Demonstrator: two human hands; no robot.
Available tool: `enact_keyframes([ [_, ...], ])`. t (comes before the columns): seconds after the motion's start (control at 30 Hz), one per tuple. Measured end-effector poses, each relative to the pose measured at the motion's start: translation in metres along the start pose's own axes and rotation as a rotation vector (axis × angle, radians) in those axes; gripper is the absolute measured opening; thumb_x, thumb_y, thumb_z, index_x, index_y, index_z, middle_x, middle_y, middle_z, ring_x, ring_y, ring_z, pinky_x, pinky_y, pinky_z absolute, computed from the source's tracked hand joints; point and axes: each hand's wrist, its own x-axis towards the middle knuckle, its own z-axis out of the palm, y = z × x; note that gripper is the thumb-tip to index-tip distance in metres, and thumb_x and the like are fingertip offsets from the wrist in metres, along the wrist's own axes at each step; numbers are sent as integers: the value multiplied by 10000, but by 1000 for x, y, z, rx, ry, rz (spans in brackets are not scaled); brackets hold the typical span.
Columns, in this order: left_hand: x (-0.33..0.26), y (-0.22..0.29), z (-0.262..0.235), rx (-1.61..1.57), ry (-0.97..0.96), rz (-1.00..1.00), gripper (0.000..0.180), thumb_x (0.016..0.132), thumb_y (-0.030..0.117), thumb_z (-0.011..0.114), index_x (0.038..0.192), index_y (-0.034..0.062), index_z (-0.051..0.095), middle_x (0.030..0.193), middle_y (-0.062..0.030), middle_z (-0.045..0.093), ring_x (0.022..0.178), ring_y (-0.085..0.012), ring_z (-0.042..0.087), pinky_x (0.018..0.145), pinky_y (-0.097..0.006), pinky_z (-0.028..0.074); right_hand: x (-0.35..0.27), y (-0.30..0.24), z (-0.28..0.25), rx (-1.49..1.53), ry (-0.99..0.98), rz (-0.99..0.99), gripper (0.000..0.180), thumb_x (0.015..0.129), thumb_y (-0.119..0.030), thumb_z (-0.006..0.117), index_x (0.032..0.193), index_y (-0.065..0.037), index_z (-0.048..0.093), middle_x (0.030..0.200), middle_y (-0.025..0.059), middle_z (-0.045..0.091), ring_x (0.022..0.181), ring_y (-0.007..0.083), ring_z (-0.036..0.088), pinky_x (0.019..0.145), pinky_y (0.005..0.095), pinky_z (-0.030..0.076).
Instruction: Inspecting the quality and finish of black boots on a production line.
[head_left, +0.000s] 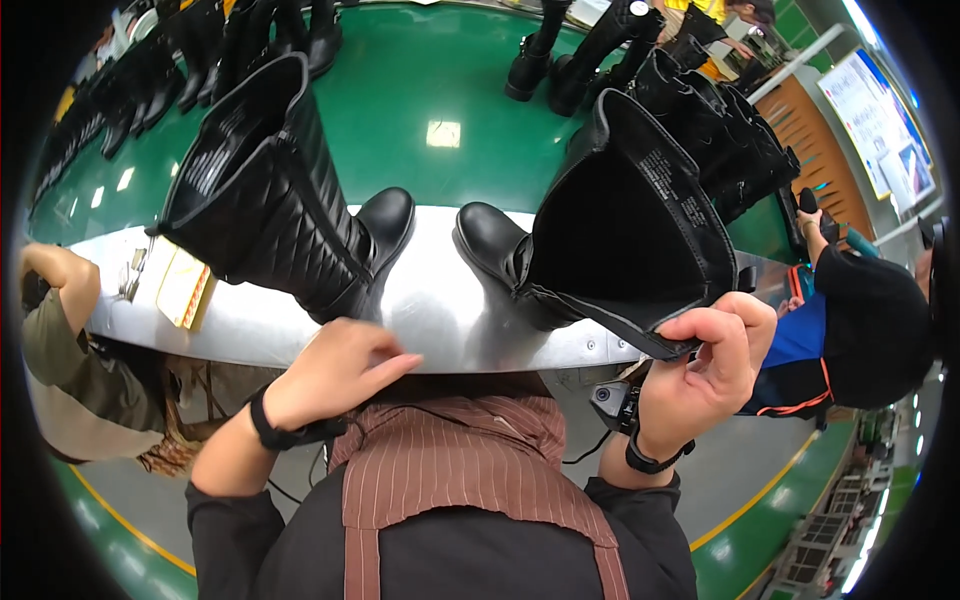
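Quilted boot (pixel 272 222): tall, black; smooth rounded toe, diamond-stitched shaft, mouth open, pale printing on the inside. Stands on the metal table (pixel 440 270), shaft toward the near edge, toe toward the far edge.

Second boot (pixel 625 215): tall, black, smooth-toed; ankle strap; top gaping wide, dark lining, pale printing. Stands apart from the first; loose flap pulled out at the near edge.

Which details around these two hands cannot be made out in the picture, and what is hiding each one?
Head view: the bottom inside the open black boot is lost in the dark of its shaft.
Head view: the bit of its edge pinched by the right hand is covered by that hand.
Head view: part of the left hand is blurred, probably by movement.
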Motion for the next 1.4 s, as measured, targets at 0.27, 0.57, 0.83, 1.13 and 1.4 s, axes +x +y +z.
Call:
enact_keyframes([
  [0.27, 85, 34, 35, -304, 186, 266, 724, 853, 266, 751, 1439, 35, 395, 1303, -177, 526, 1036, -289, 638, 806, -371, 531, -14, 9, -18, 69, -15, -205, 125, 641, -175, 765, 692, -167, 652, 899, 18, 441, 784, 198, 487, 741, 354, 392],
  [0.57, 109, 29, 39, -359, 192, 293, 418, 988, 184, 576, 1357, 3, 500, 1132, -138, 643, 1024, -204, 629, 856, -331, 524, -32, 77, 18, 631, -54, 290, 830, 787, -21, 702, 1497, -23, 273, 1418, 128, 397, 1137, 196, 472, 947, 356, 444],
  [0.83, 106, -1, 58, -273, -288, -333, 327, 941, 170, 609, 1214, -8, 580, 1072, -118, 649, 863, -160, 659, 726, -302, 558, -105, 122, 84, 812, -697, 776, 370, 759, -23, 812, 1097, -6, 662, 1024, 40, 698, 953, 141, 640, 878, 290, 493],
  [1.13, 139, -4, 94, -735, -336, -535, 233, 930, 192, 655, 968, -29, 590, 832, -81, 626, 632, -157, 624, 563, -287, 544, -107, 125, 83, 697, -739, 685, 336, 774, -23, 798, 1083, 13, 670, 1023, 80, 712, 951, 153, 654, 881, 297, 499],
  [1.4, 129, -7, 110, -737, -180, -462, 249, 947, 251, 637, 900, 12, 585, 712, -45, 593, 559, -134, 585, 511, -277, 499, -107, 125, 86, 709, -720, 709, 330, 766, -28, 799, 1070, 18, 681, 1015, 81, 719, 938, 154, 662, 870, 301, 509],
])
